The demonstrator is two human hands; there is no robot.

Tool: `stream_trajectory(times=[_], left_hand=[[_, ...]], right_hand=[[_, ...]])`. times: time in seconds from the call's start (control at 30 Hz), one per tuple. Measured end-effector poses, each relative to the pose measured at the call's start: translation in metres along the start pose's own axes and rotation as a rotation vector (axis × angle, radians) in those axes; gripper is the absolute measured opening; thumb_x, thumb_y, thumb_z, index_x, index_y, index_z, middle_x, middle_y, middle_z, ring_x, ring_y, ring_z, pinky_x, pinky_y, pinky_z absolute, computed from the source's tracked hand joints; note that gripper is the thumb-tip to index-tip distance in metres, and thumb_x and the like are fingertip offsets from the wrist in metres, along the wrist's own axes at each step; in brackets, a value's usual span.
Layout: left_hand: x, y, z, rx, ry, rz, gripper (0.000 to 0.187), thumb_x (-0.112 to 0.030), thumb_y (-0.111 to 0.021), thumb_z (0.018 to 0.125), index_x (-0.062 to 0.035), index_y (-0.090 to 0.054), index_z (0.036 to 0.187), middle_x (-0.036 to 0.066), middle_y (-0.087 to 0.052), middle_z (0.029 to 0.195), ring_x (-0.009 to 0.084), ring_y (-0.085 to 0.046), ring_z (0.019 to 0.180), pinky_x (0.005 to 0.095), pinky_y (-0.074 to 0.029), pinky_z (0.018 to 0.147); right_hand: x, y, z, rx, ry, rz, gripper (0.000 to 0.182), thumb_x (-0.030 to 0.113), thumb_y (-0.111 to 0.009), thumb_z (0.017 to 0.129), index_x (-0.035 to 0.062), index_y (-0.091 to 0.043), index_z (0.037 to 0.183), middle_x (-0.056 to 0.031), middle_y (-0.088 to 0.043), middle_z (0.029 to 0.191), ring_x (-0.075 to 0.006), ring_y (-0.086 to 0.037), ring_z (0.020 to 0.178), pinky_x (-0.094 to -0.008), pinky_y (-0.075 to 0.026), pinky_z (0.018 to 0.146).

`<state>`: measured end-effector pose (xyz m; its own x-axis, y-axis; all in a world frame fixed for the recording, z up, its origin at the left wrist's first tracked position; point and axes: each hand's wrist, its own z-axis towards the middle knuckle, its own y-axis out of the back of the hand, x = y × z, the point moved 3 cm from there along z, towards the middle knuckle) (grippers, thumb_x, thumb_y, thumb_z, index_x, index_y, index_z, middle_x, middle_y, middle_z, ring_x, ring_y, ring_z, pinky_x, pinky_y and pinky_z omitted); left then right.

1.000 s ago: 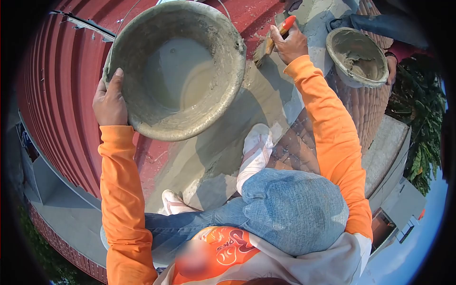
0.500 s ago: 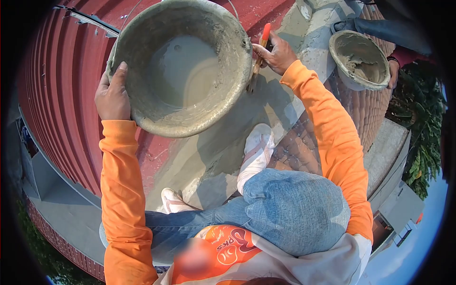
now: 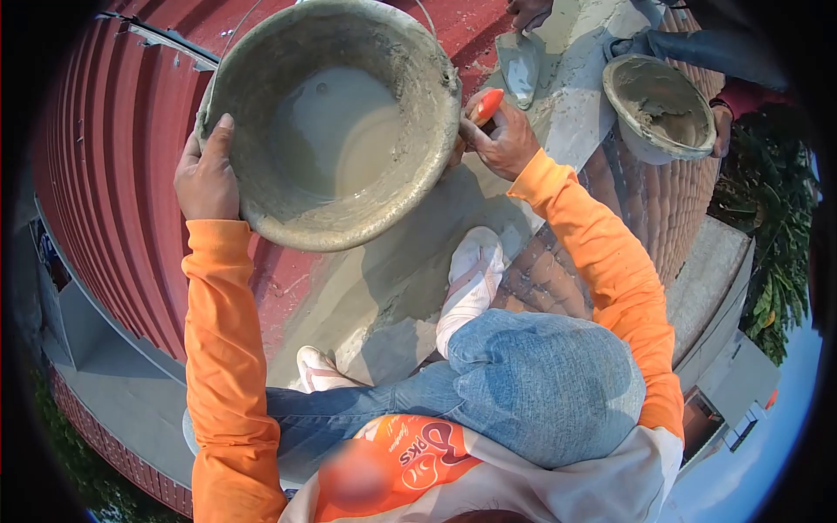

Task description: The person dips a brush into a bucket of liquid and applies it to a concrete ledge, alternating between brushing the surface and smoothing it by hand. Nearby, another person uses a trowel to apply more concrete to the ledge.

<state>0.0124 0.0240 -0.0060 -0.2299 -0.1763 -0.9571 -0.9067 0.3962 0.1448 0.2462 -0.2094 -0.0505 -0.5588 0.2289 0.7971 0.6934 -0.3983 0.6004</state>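
a wide, round, grey-caked bucket [image 3: 336,234] with a thin wire handle [image 3: 237,24] opens toward the viewer over the ribbed red roof [image 3: 113,174], cloudy grey liquid [image 3: 336,131] pooled inside. a red-tipped brush [image 3: 486,105] slants beside its right rim, bristles hidden.

The person has on a top with long, bright orange sleeves [image 3: 228,349], creased along their length, and pale grey cloth around a printed orange front panel [image 3: 392,462] with purplish lettering. Below are faded blue jeans [image 3: 545,383], then whitish socks [image 3: 462,301], smudged with grey, inside pinkish thong sandals [image 3: 481,270].
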Motion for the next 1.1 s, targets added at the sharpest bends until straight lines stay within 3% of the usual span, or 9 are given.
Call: stream_trajectory(times=[0.03,0.23,0.33,0.5,0.7,0.87,0.97,1.03,1.1], left_hand=[[0.000,0.000,0.000,0.009,0.000,-0.019,0.032,-0.017,-0.060,0.082,0.0027,-0.056,0.107,0.003,-0.060,0.095,0.0085,-0.054,0.086,0.0211,-0.041,0.078],[0.004,0.002,0.003,0.021,0.004,-0.044,0.031,-0.016,-0.060,0.082,0.0023,-0.056,0.107,0.002,-0.060,0.095,0.0079,-0.054,0.085,0.0205,-0.041,0.077],[0.000,-0.002,0.002,0.010,0.028,-0.037,0.030,-0.016,-0.060,0.083,0.0023,-0.056,0.107,0.002,-0.060,0.095,0.0079,-0.054,0.084,0.0207,-0.041,0.077],[0.005,0.002,0.004,0.029,0.013,-0.054,0.030,-0.017,-0.060,0.083,0.0021,-0.057,0.105,0.003,-0.060,0.094,0.0079,-0.054,0.084,0.0205,-0.041,0.076],[0.006,0.004,0.006,0.037,0.009,-0.042,0.029,-0.018,-0.061,0.083,0.0020,-0.057,0.104,0.003,-0.060,0.093,0.0078,-0.054,0.083,0.0203,-0.041,0.076],[0.004,0.002,0.002,0.031,0.002,-0.051,0.031,-0.018,-0.061,0.082,0.0023,-0.057,0.105,0.003,-0.060,0.095,0.0082,-0.054,0.084,0.0208,-0.041,0.077],[0.002,0.001,0.004,0.041,0.007,-0.022,0.032,-0.018,-0.060,0.083,0.0030,-0.056,0.106,0.004,-0.059,0.096,0.0090,-0.055,0.086,0.0214,-0.041,0.078],[-0.001,-0.001,0.003,0.030,0.021,-0.005,0.032,-0.017,-0.059,0.084,0.0037,-0.055,0.107,0.005,-0.059,0.097,0.0099,-0.055,0.086,0.0221,-0.042,0.078],[0.000,0.000,0.003,0.042,0.016,-0.019,0.031,-0.017,-0.058,0.084,0.0039,-0.055,0.107,0.005,-0.059,0.098,0.0102,-0.055,0.086,0.0223,-0.042,0.078]], right_hand=[[-0.015,0.006,0.006,-0.041,-0.235,0.110,0.030,0.025,-0.067,0.076,0.0048,-0.045,0.081,-0.0115,-0.052,0.070,-0.0304,-0.055,0.064,-0.0334,-0.045,0.057],[-0.025,0.033,0.023,-0.260,0.066,-0.179,0.032,0.033,-0.065,0.077,0.0052,-0.050,0.083,-0.0094,-0.058,0.075,-0.0283,-0.057,0.065,-0.0353,-0.046,0.061],[-0.045,0.014,0.015,0.001,-0.244,0.092,0.034,0.035,-0.064,0.078,0.0044,-0.054,0.089,-0.0120,-0.059,0.077,-0.0284,-0.058,0.070,-0.0354,-0.046,0.066],[-0.044,0.035,0.019,-0.209,-0.077,-0.205,0.033,0.035,-0.060,0.081,0.0037,-0.054,0.090,-0.0111,-0.059,0.073,-0.0228,-0.060,0.069,-0.0328,-0.047,0.065],[-0.090,0.025,0.020,0.115,-0.429,0.245,0.033,0.036,-0.057,0.083,0.0036,-0.056,0.082,-0.0053,-0.059,0.067,-0.0128,-0.060,0.060,-0.0289,-0.047,0.053],[-0.095,0.084,0.037,-0.529,-0.297,-0.088,0.035,0.038,-0.056,0.083,0.0041,-0.056,0.079,-0.0046,-0.059,0.066,-0.0136,-0.060,0.056,-0.0274,-0.047,0.056],[-0.083,0.069,0.045,-0.351,-0.271,0.202,0.033,0.036,-0.056,0.083,0.0037,-0.056,0.080,-0.0064,-0.060,0.065,-0.0154,-0.061,0.058,-0.0287,-0.047,0.058],[-0.096,0.044,0.043,0.106,-0.447,0.173,0.036,0.038,-0.056,0.081,0.0025,-0.056,0.082,-0.0098,-0.061,0.069,-0.0226,-0.062,0.064,-0.0315,-0.047,0.062],[-0.120,0.059,0.058,0.061,-0.334,-0.151,0.042,0.042,-0.056,0.079,0.0002,-0.056,0.082,-0.0129,-0.061,0.072,-0.0301,-0.061,0.068,-0.0355,-0.047,0.066]])
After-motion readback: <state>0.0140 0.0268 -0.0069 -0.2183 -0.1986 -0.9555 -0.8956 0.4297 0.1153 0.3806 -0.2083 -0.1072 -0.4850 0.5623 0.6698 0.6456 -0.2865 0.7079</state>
